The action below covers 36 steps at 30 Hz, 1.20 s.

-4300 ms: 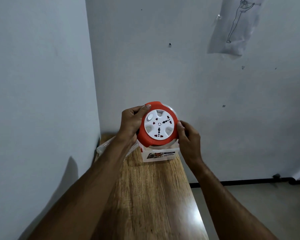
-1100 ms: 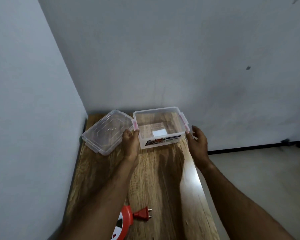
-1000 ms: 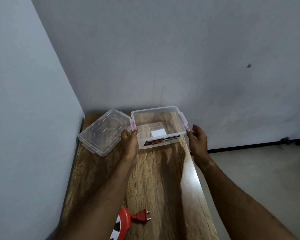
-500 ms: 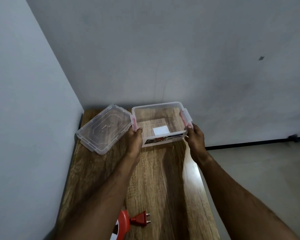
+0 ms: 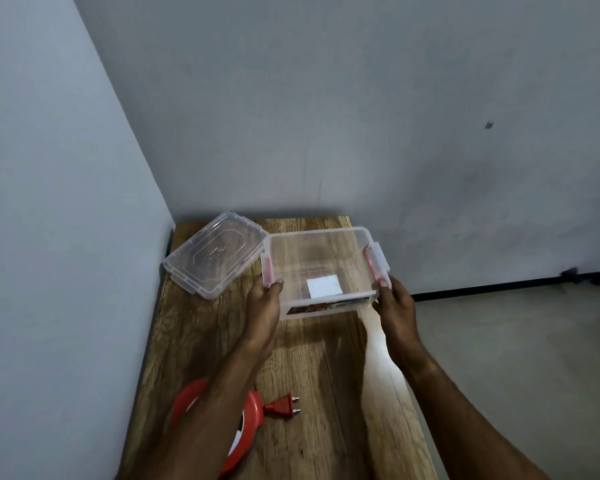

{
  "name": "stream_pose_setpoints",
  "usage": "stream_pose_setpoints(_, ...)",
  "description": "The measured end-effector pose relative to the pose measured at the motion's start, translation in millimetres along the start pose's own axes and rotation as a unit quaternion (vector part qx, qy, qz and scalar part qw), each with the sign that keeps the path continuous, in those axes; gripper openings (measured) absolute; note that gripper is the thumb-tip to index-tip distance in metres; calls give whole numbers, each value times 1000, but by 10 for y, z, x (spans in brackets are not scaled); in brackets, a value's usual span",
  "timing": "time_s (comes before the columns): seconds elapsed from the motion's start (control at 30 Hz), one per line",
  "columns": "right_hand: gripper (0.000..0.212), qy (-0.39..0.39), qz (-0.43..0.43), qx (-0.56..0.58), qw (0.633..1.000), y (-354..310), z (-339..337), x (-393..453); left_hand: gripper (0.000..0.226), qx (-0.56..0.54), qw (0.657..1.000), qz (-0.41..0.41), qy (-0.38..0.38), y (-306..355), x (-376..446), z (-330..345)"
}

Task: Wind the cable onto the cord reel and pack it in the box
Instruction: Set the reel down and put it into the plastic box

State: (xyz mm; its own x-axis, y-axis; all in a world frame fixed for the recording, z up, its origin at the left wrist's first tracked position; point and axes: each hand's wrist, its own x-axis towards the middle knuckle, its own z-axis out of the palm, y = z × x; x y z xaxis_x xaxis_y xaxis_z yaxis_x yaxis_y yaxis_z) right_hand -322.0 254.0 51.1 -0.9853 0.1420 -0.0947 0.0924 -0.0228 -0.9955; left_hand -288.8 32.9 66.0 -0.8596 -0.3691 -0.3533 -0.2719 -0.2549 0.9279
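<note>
Clear plastic makes the box [image 5: 321,271] hard to read: you see the wooden table [image 5: 312,393] straight through its walls, and a white square [image 5: 325,286] shows inside it, though you cannot tell whether that lies on the floor of the box or is stuck beneath. Your left hand [image 5: 264,306] grips the near left corner, thumb hooked over the rim by the pink latch [image 5: 267,271]; its fingers are hidden behind the wall. Your right hand [image 5: 394,303] holds the near right corner the same way, thumb up by the other latch [image 5: 377,263], fingers curled out of sight under the side. A printed label [image 5: 326,305] runs along the front, too blurred to read. Whether the box rests on the table or is lifted slightly is not clear.

Just left of the box the transparent lid [image 5: 215,254] lies flat, its near corner close to your left thumb. The red cord reel [image 5: 248,424] sits on the table well nearer you, mostly covered by your left forearm, so its face barely shows. Its red plug [image 5: 282,407] pokes out to the right, prongs pointing away from the reel.
</note>
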Motion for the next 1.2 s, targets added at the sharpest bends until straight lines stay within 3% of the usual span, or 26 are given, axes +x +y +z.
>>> stream_pose_setpoints(0.2,38,1,19,-6,1000,142,-176,-655,29,28,999,-21,-12,-207,-540,-280)
stream_pose_setpoints(0.57,38,12,31,-39,999,266,-261,-930,33,86,996,-25,-17,-286,-772,-385)
stream_pose_setpoints(0.77,42,141,-14,-162,977,383,-281,-997,46,96,995,5,16,-183,-850,-514)
stream_pose_setpoints(0.93,27,228,-93,-202,948,358,-181,-1173,50,92,995,4,46,-142,-958,-643)
stream_pose_setpoints(1.2,18,131,-176,-166,961,208,173,-1582,52,76,994,4,79,-214,-1132,-921)
